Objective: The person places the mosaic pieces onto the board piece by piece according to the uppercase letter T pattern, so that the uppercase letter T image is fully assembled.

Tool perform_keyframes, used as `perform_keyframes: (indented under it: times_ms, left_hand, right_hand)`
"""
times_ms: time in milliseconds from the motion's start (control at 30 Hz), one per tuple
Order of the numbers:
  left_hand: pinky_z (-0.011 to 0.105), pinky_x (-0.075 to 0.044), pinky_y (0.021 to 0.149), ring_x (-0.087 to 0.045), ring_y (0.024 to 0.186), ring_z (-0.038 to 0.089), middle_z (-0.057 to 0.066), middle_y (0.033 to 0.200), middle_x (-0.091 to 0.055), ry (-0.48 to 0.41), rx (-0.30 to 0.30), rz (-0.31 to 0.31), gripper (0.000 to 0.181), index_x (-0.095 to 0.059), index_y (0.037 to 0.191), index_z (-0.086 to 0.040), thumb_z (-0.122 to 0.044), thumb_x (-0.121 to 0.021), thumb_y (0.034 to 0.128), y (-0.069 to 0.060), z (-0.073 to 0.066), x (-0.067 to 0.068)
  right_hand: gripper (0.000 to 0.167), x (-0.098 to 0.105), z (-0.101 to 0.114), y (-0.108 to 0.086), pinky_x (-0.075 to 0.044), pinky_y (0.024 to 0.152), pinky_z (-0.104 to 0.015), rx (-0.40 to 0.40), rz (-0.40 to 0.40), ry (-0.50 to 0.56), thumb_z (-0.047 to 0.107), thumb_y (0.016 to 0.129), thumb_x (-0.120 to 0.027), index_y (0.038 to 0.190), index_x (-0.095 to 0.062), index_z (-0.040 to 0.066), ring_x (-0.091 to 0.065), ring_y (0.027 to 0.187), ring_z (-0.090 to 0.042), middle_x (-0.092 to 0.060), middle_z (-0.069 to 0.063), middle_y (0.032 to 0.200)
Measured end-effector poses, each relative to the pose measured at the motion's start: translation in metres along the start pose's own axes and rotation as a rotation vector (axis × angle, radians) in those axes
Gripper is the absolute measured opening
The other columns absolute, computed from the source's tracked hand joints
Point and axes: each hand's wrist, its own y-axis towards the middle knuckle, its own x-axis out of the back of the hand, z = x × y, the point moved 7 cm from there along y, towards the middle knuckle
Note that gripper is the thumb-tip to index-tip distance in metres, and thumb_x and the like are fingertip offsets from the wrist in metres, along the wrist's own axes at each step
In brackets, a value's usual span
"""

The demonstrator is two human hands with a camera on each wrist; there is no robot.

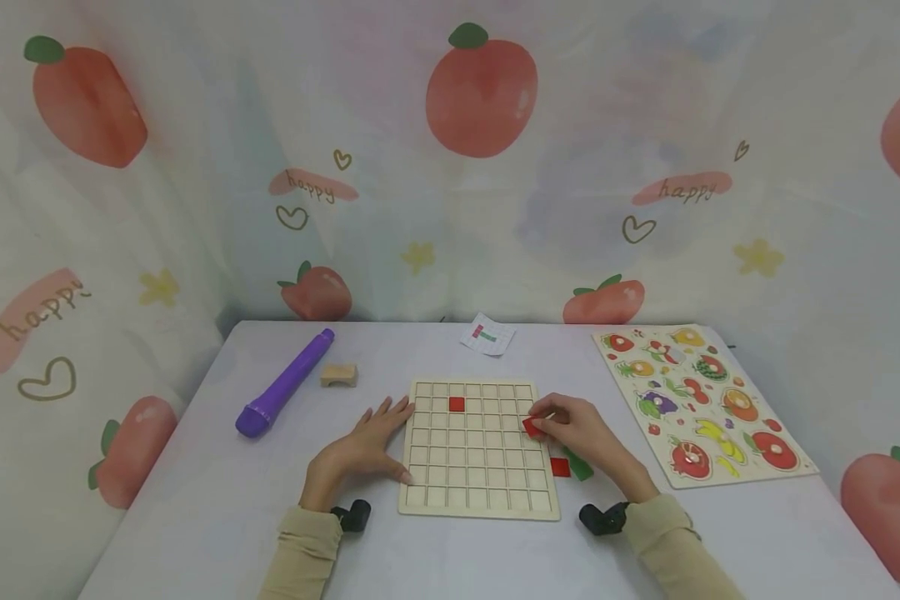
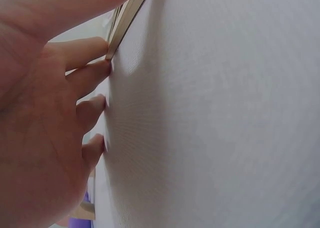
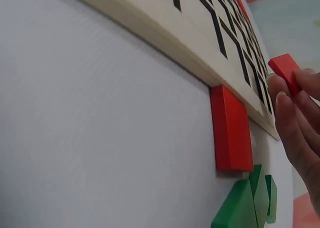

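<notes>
The left hand (image 1: 360, 450), fingers spread, touched the grid board (image 1: 477, 457), roughly midway between the bench's (image 1: 480, 558) side edges; the right hand (image 1: 583, 432) pinched a red tile (image 3: 285, 69).

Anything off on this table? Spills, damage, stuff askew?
No spill or damage visible. Mildly odd: the small card beyond the grid board lies askew, its edges turned away from the board's lines.
</notes>
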Motion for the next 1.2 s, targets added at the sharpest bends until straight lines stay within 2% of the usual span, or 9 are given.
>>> perform_keyframes:
  times_ms: [100, 233, 333, 433, 500, 667, 767, 1000, 1200]
  left_hand:
    - [0.053, 0.001, 0.131, -0.001, 0.162, 0.031, 0.006, 0.173, -0.016, -0.006, 0.004, -0.004, 0.118, -0.026, 0.164, -0.011, -0.029, -0.095, 0.0698, 0.000, 0.000, 0.000]
    - [0.054, 0.000, 0.131, -0.003, 0.161, 0.033, 0.008, 0.173, -0.017, -0.007, -0.001, -0.007, 0.118, -0.027, 0.163, -0.010, -0.029, -0.095, 0.0689, -0.001, -0.002, 0.001]
    - [0.054, 0.000, 0.131, -0.004, 0.161, 0.033, 0.008, 0.173, -0.018, -0.009, 0.002, -0.011, 0.118, -0.028, 0.163, -0.009, -0.029, -0.096, 0.0688, -0.001, -0.002, 0.002]
    - [0.055, 0.000, 0.131, -0.004, 0.161, 0.033, 0.008, 0.173, -0.018, -0.013, 0.009, -0.010, 0.117, -0.029, 0.163, -0.008, -0.028, -0.096, 0.0688, -0.002, -0.003, 0.003]
    - [0.055, -0.001, 0.131, -0.004, 0.161, 0.034, 0.009, 0.173, -0.018, -0.015, 0.011, -0.001, 0.117, -0.029, 0.163, -0.008, -0.028, -0.096, 0.0685, -0.002, -0.003, 0.004]
    - [0.055, 0.000, 0.131, -0.004, 0.161, 0.034, 0.010, 0.172, -0.018, -0.022, 0.014, 0.010, 0.117, -0.029, 0.162, -0.007, -0.029, -0.096, 0.0689, -0.002, -0.004, 0.005]
    - [0.054, -0.001, 0.131, -0.004, 0.161, 0.033, 0.009, 0.172, -0.019, -0.029, 0.011, 0.006, 0.117, -0.030, 0.162, -0.007, -0.030, -0.096, 0.0689, -0.002, -0.005, 0.005]
    - [0.053, 0.000, 0.131, -0.003, 0.161, 0.032, 0.009, 0.173, -0.019, -0.034, 0.002, 0.006, 0.116, -0.030, 0.162, -0.008, -0.031, -0.095, 0.0695, -0.003, -0.006, 0.005]
    - [0.053, 0.000, 0.132, -0.003, 0.161, 0.032, 0.008, 0.173, -0.019, -0.025, 0.010, 0.005, 0.116, -0.030, 0.163, -0.009, -0.031, -0.095, 0.0692, -0.002, -0.004, 0.005]
  right_hand:
    - [0.020, -0.005, 0.003, 0.007, -0.057, 0.079, -0.020, -0.010, -0.006, 0.007, 0.008, 0.096, -0.070, 0.116, -0.072, 0.005, -0.070, 0.090, -0.019, -0.074, -0.010, 0.110]
    - [0.027, -0.011, 0.006, 0.015, -0.060, 0.090, -0.032, -0.021, 0.011, 0.011, 0.008, 0.097, -0.069, 0.123, -0.071, 0.007, -0.070, 0.100, -0.021, -0.073, -0.010, 0.118]
    - [0.030, -0.017, 0.008, 0.021, -0.060, 0.094, -0.039, -0.009, 0.034, 0.026, 0.008, 0.096, -0.069, 0.126, -0.070, 0.006, -0.070, 0.101, -0.021, -0.072, -0.012, 0.122]
    - [0.031, -0.023, 0.013, 0.026, -0.061, 0.092, -0.038, 0.023, 0.058, 0.050, 0.006, 0.096, -0.069, 0.126, -0.070, 0.003, -0.071, 0.098, -0.021, -0.072, -0.015, 0.122]
    - [0.031, -0.027, 0.015, 0.030, -0.061, 0.087, -0.034, 0.037, 0.074, 0.074, 0.004, 0.095, -0.069, 0.126, -0.069, 0.000, -0.073, 0.093, -0.021, -0.074, -0.017, 0.115]
    - [0.030, -0.036, 0.017, 0.036, -0.063, 0.075, -0.029, -0.002, 0.100, 0.150, 0.004, 0.095, -0.071, 0.125, -0.069, 0.001, -0.074, 0.079, -0.020, -0.075, -0.013, 0.100]
    - [0.030, -0.040, 0.017, 0.039, -0.063, 0.071, -0.028, -0.021, 0.105, 0.161, 0.007, 0.095, -0.072, 0.124, -0.069, 0.002, -0.073, 0.075, -0.018, -0.075, -0.012, 0.098]
    - [0.028, -0.042, 0.022, 0.047, -0.059, 0.076, -0.028, 0.002, 0.082, 0.046, 0.011, 0.094, -0.074, 0.122, -0.072, 0.006, -0.071, 0.079, -0.014, -0.077, -0.007, 0.098]
    - [0.028, -0.046, 0.028, 0.056, -0.055, 0.080, -0.030, 0.013, 0.069, -0.027, 0.015, 0.094, -0.074, 0.122, -0.074, 0.009, -0.067, 0.089, -0.016, -0.075, -0.003, 0.099]
